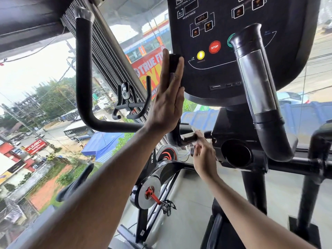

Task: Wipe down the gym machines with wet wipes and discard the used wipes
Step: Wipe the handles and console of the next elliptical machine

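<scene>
Below the black console (239, 51) of the gym machine, at about five o'clock from the frame's centre, the right hand (203, 155) has its fingers curled round a wet wipe (195, 131), a thin, pale, crumpled and partly see-through sheet pressed on the short black handlebar stub (186, 137). At about twelve o'clock from it the left hand (168, 97) is flat, fingers straight and together, resting against the upright black grip (175, 63) (holding nothing). Beyond, at seven o'clock, stands a spin bike (154, 187) by the window.
</scene>
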Tool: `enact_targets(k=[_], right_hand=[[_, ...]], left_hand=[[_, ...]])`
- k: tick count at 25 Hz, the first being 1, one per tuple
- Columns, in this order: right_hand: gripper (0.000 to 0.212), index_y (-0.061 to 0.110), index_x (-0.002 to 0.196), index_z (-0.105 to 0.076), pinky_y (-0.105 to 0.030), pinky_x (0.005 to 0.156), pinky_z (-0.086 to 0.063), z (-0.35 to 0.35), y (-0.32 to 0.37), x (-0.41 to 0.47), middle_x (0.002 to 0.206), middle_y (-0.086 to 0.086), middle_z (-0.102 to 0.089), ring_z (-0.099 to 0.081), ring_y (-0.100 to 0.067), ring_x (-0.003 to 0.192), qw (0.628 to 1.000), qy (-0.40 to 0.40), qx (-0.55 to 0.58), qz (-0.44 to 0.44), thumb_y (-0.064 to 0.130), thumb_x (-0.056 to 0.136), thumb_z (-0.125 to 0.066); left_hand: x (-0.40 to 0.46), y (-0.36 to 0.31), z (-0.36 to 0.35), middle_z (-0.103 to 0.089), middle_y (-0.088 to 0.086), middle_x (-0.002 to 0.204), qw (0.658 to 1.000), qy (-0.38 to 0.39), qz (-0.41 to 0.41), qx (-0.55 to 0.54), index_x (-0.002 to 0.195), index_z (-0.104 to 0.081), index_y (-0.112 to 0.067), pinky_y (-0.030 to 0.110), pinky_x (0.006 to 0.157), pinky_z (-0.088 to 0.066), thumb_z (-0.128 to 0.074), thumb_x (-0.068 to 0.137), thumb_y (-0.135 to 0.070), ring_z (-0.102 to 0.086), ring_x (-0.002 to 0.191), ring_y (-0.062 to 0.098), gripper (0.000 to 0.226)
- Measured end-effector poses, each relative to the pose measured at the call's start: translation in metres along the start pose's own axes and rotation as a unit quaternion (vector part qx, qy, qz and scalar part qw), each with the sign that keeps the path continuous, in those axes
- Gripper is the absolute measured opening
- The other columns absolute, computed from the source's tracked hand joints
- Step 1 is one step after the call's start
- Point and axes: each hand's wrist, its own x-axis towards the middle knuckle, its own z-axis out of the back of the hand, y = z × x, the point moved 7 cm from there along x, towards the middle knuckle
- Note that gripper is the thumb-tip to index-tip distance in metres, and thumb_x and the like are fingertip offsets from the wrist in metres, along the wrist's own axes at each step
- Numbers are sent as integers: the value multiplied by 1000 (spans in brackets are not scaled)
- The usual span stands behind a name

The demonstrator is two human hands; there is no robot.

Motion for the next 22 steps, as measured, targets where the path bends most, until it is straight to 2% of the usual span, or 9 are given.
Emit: enact_targets(k=[2,4,5,8,11,13,16,19,22], right_hand=[[74,7,154,-39,0,98,-27,-12,-26,17,150,-15,-50,-54,-31,130,995,64,-1,-74,-19,86,-53],[86,4,158,-22,-21,119,-27,-26,-40,26,161,-17,-23,-30,-34,149,987,132,3,-95,-15,84,-62],[93,3,159,-13,-31,125,-19,-33,-47,29,166,-17,-9,-16,-32,154,983,152,1,-99,-13,84,-65],[99,9,162,6,-18,120,7,-40,-50,28,168,-8,22,14,-15,156,975,164,-4,-152,-17,89,-55],[95,13,162,1,-5,114,7,-38,-43,17,170,-5,12,10,-5,152,976,121,54,-171,-23,86,-44],[95,15,163,-8,4,108,-9,-31,-41,0,169,-4,-14,-14,-9,153,976,106,76,-175,-24,83,-39],[88,19,162,-20,-12,111,-27,-20,-43,-19,153,2,-42,-35,-15,145,978,91,49,-179,-18,85,-42],[92,20,164,-7,-30,126,-17,-28,-34,-5,166,2,-24,-20,-16,154,962,126,120,-212,-9,88,-50],[111,18,162,4,-40,128,-15,-38,-24,10,170,-2,-7,-14,-21,156,929,132,188,-291,13,76,-66]], left_hand=[[0,1,0,4,32,168,1000,-3,0,6,161,-25,3,68,122,-17,-37,110,-6,5,160,21,53],[-1,1,0,3,33,168,1000,-5,-1,2,160,-25,4,67,124,-17,-37,109,-5,8,159,17,53],[-1,1,1,3,33,168,1000,-6,-2,3,160,-26,4,67,124,-16,-37,109,-4,9,158,16,53],[-1,-3,1,2,35,167,1000,1,-2,-6,159,-26,6,60,128,-14,-38,109,-1,5,160,27,52],[0,-5,1,3,38,165,1000,14,-5,-28,157,-26,10,53,129,-16,-40,108,3,-1,159,43,52],[0,-5,1,2,38,166,999,15,-6,-31,157,-26,10,54,128,-17,-41,108,3,-2,158,44,52],[0,-5,1,2,37,166,999,13,-10,-31,158,-26,8,49,130,-16,-41,108,2,-1,159,42,52],[0,-3,1,2,35,167,1000,10,-8,-22,159,-26,7,57,127,-18,-42,108,1,-1,160,38,53],[-1,-1,1,2,33,168,1000,9,-6,-11,160,-26,4,59,126,-19,-42,109,-2,1,160,28,53]])
